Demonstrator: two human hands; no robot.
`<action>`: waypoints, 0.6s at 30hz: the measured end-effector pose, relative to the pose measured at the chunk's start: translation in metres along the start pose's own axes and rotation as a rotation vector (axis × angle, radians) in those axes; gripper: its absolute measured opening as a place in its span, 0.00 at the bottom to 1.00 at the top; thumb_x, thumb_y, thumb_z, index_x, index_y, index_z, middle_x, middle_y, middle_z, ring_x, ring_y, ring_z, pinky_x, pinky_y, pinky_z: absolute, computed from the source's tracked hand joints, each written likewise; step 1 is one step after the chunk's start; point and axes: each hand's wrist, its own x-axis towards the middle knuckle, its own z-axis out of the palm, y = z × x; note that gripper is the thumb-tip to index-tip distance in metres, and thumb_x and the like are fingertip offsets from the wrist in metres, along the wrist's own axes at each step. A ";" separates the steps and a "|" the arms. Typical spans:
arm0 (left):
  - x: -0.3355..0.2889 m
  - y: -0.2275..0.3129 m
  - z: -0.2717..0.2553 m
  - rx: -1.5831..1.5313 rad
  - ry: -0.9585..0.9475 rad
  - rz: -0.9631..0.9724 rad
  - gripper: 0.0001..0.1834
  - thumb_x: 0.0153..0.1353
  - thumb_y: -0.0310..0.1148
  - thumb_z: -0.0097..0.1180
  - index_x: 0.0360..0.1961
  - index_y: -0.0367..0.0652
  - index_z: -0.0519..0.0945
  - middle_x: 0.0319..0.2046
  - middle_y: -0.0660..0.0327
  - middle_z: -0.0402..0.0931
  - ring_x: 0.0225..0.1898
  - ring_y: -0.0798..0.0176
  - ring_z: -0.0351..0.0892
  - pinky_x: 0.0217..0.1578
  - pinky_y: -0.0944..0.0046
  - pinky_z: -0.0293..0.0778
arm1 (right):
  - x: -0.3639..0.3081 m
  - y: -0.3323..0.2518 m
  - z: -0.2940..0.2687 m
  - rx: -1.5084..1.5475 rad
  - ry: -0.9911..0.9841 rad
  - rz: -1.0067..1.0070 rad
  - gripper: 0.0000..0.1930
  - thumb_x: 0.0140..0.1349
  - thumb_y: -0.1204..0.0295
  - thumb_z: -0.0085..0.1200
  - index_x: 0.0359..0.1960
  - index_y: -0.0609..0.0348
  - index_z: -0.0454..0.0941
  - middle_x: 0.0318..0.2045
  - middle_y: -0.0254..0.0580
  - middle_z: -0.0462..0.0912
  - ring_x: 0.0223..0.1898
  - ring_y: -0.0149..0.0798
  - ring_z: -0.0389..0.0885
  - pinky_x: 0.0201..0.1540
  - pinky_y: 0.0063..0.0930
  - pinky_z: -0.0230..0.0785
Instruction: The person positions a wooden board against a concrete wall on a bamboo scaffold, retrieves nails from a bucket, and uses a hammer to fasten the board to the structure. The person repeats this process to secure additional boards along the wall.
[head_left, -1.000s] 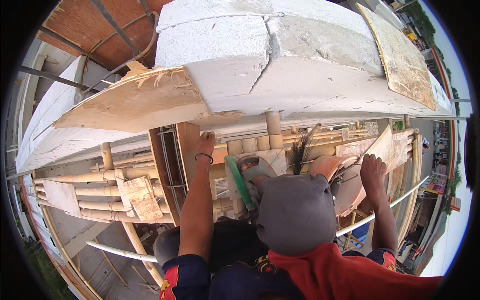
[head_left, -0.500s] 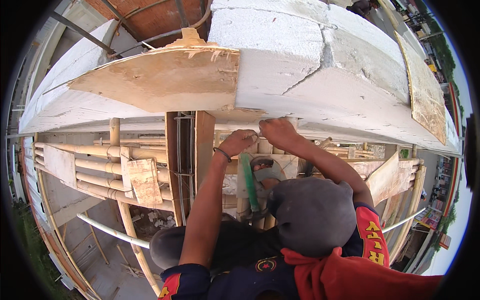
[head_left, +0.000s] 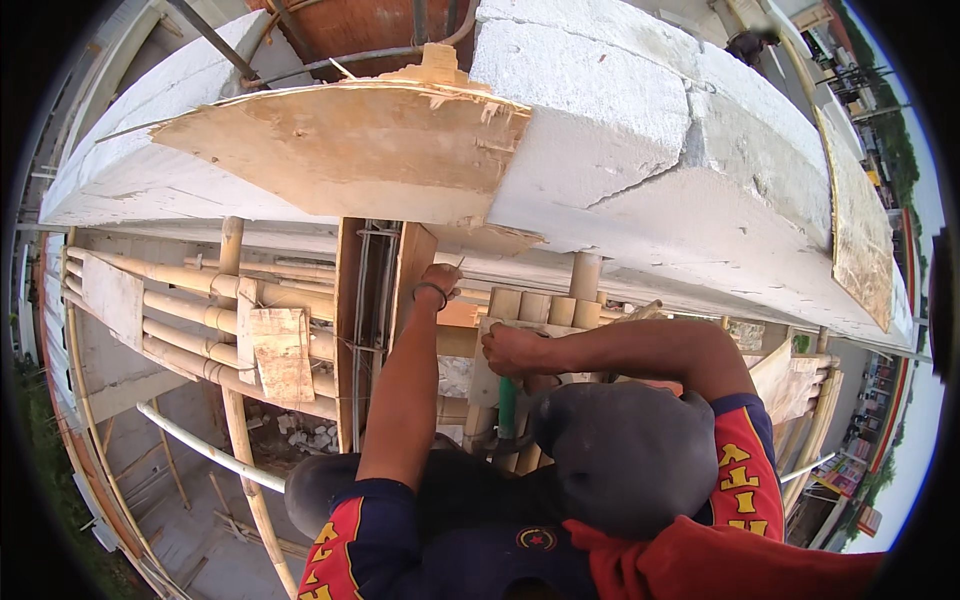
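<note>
My left hand is closed, with a thin nail-like piece sticking out of its fingers. It is beside the upright wooden board of a column form. Lower and to the right, my right hand is closed at the upper end of a green handle. The handle's lower end meets something dark by my knees, too shaded to make out. Behind the right hand stand several bamboo poles. Above both hands, a torn plywood sheet lies against the white concrete beam.
Bamboo rails with nailed plywood scraps run on the left. Metal rods stand inside the column form. My dark-covered knee is close below the right hand. Rubble lies far below. A crack crosses the beam on the right.
My hands were together under the beam's edge. Now they are apart: the left has moved left to the board, and the right has come down to the green handle. The view has shifted slightly.
</note>
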 end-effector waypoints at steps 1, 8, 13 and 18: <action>0.014 -0.003 0.001 0.079 -0.004 0.051 0.11 0.59 0.35 0.50 0.29 0.39 0.81 0.21 0.59 0.80 0.22 0.64 0.80 0.27 0.63 0.76 | -0.003 -0.001 -0.003 0.070 -0.054 -0.027 0.07 0.52 0.64 0.55 0.25 0.50 0.83 0.27 0.37 0.82 0.39 0.41 0.80 0.43 0.41 0.71; 0.079 0.006 -0.009 0.331 -0.095 0.078 0.13 0.47 0.41 0.60 0.21 0.40 0.83 0.25 0.57 0.84 0.29 0.62 0.84 0.34 0.60 0.79 | -0.055 -0.005 -0.056 0.339 -0.043 0.001 0.06 0.53 0.65 0.55 0.25 0.52 0.79 0.17 0.37 0.80 0.20 0.44 0.82 0.25 0.39 0.73; 0.101 0.014 -0.009 0.564 -0.107 0.064 0.14 0.43 0.42 0.64 0.18 0.40 0.82 0.21 0.57 0.82 0.27 0.62 0.84 0.34 0.63 0.78 | -0.089 0.032 -0.105 0.544 -0.202 0.262 0.11 0.59 0.67 0.52 0.37 0.61 0.75 0.19 0.42 0.80 0.25 0.46 0.83 0.27 0.41 0.74; 0.101 0.017 -0.010 0.588 -0.133 0.200 0.13 0.45 0.40 0.63 0.16 0.42 0.81 0.16 0.60 0.79 0.22 0.63 0.81 0.31 0.64 0.77 | -0.091 0.055 -0.099 0.498 -0.063 0.454 0.11 0.59 0.68 0.51 0.37 0.64 0.73 0.18 0.44 0.80 0.25 0.46 0.84 0.25 0.40 0.74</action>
